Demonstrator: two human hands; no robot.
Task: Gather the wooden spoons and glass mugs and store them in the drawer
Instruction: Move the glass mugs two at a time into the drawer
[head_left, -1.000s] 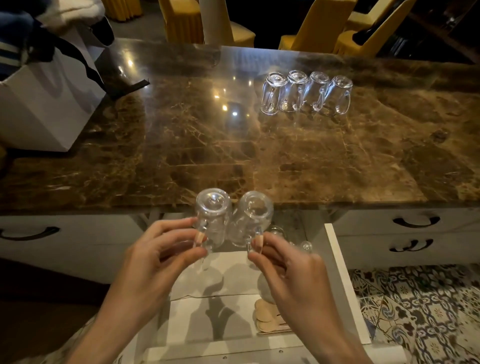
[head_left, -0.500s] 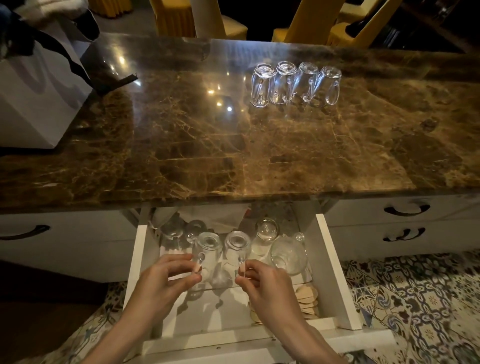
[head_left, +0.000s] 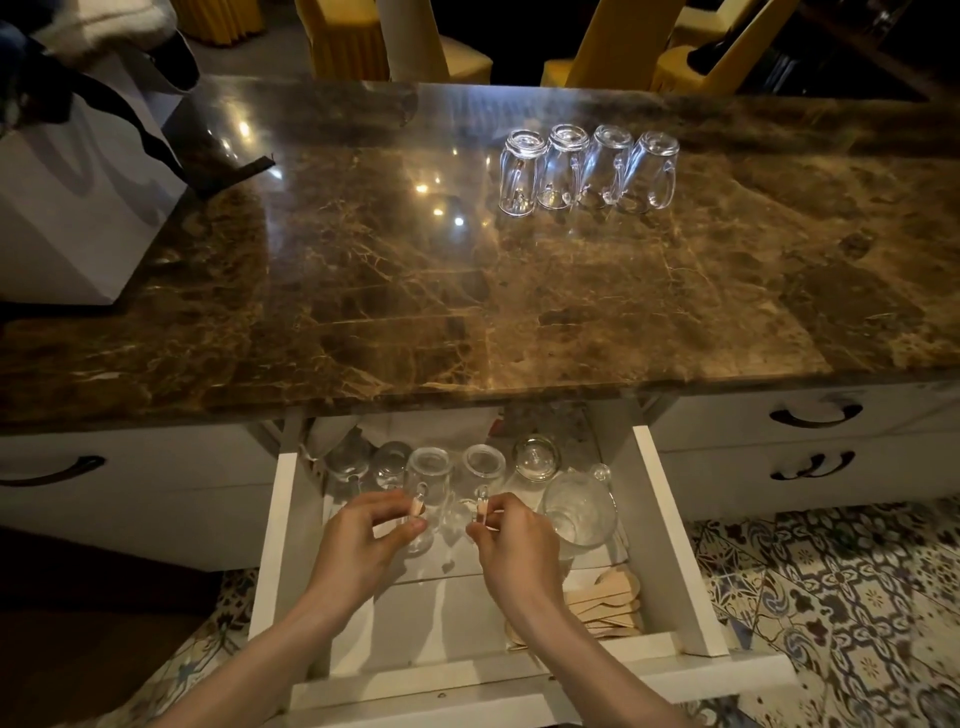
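Observation:
Both hands are down inside the open white drawer (head_left: 670, 540). My left hand (head_left: 363, 540) pinches the handle of an upside-down glass mug (head_left: 428, 475). My right hand (head_left: 511, 545) pinches the handle of a second upside-down glass mug (head_left: 484, 465) beside it. More upturned mugs (head_left: 363, 460) stand at the drawer's back, and a wider glass (head_left: 576, 512) lies to the right. Wooden spoons (head_left: 608, 605) are piled in the drawer's front right corner. Several glass mugs (head_left: 587, 169) stand upside down in a row on the brown marble counter (head_left: 363, 291).
A white paper bag (head_left: 78, 197) with dark straps stands at the counter's left end. Closed drawers with dark handles (head_left: 815, 415) flank the open one. Yellow chairs (head_left: 623, 47) stand behind the counter. Patterned floor tiles (head_left: 831, 597) lie to the right.
Both hands have carried the two mugs down from the counter's front edge into the drawer, lowering them next to the mugs at its back.

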